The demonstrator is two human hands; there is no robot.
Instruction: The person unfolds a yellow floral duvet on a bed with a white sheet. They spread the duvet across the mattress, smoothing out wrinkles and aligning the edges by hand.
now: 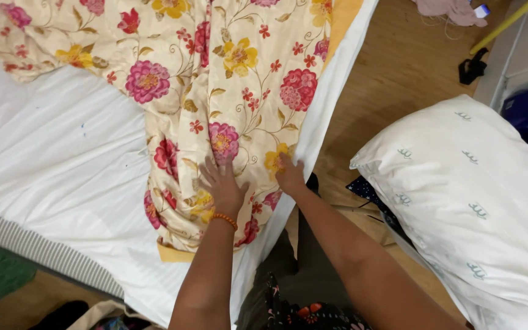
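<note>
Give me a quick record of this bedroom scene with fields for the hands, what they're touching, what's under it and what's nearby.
left hand: left hand flat, fingers spread, on the floral quilt
right hand: right hand pressing the quilt's edge near the side of the bed
wrist: orange bead bracelet on the left
under the quilt: white sheet
quilt state: bunched and wrinkled, orange border showing
to the right: white pillow with small printed marks
floor: wooden floor
</note>
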